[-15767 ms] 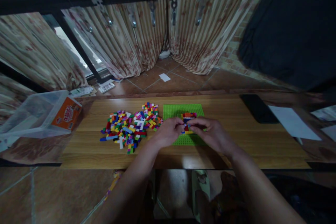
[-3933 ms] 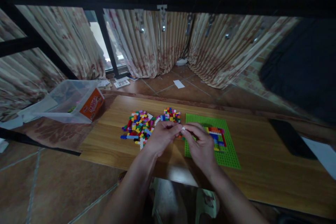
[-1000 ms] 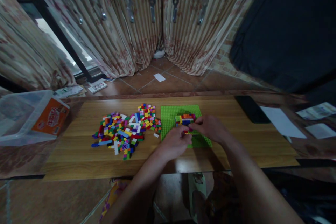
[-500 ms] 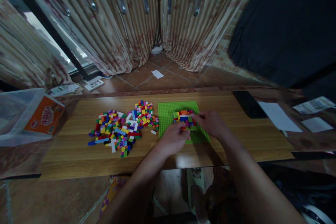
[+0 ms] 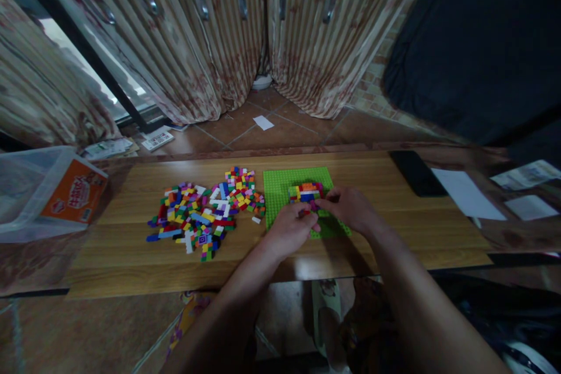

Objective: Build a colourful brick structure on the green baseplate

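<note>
On the wooden table (image 5: 438, 228), a green baseplate (image 5: 277, 190) was partly covered by the left hand (image 5: 289, 231) and right hand (image 5: 354, 208), angled inward; its brick build's (image 5: 307, 190) near side was hidden. Whether anything was gripped by the barely parted fingers (image 5: 332, 208) couldn't be told.

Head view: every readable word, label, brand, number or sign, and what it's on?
None legible enough to quote.
Orange label on the clear bin: white lettering, too blurred.
White printed item on the floor: too small.
Papers at left, leaflet at far right: too blurred.
Purple brick: square mark, no legible letters.
</note>
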The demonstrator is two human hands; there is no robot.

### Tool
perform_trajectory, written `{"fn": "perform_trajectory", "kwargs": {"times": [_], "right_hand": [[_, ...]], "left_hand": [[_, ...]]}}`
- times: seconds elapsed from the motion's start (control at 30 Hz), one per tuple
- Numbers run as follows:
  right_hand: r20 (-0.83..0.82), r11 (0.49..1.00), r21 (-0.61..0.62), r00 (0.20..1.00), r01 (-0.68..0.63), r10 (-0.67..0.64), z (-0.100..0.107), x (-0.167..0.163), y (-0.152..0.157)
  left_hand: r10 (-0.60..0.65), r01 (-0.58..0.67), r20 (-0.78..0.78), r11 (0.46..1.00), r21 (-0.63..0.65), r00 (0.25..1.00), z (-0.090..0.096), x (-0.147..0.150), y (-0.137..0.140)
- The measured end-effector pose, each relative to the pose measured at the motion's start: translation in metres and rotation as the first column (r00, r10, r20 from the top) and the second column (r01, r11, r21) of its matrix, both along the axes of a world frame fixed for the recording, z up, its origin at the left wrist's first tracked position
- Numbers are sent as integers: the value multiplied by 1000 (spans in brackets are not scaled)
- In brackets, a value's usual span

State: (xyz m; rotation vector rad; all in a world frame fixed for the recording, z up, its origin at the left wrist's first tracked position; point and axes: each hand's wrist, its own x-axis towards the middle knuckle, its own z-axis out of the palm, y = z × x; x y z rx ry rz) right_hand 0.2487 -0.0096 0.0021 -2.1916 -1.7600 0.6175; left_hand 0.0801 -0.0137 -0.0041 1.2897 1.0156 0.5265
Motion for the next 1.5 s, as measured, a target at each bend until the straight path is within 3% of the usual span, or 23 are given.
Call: {"fn": "perform_trajectory", "kwargs": {"times": [0.27, 0.63, 0.97, 1.5], "right_hand": [[4, 1000, 7, 1000, 26, -26, -2, -3, 0], [-134, 995, 8, 987, 96, -94, -17, -1, 2], [-148, 992, 64, 984, 112, -101, -24, 0, 0], [-163, 992, 64, 982, 109, -97, -26, -2, 0]], "left_hand": [[25, -24, 40, 999, -38, 999, 6, 0, -2], [-6, 7, -23, 998, 56, 1000, 1, -1, -1], [-36, 48, -78, 986, 161, 996, -5, -2, -2], [-31, 41, -57, 985, 171, 998, -7, -5, -3]]}}
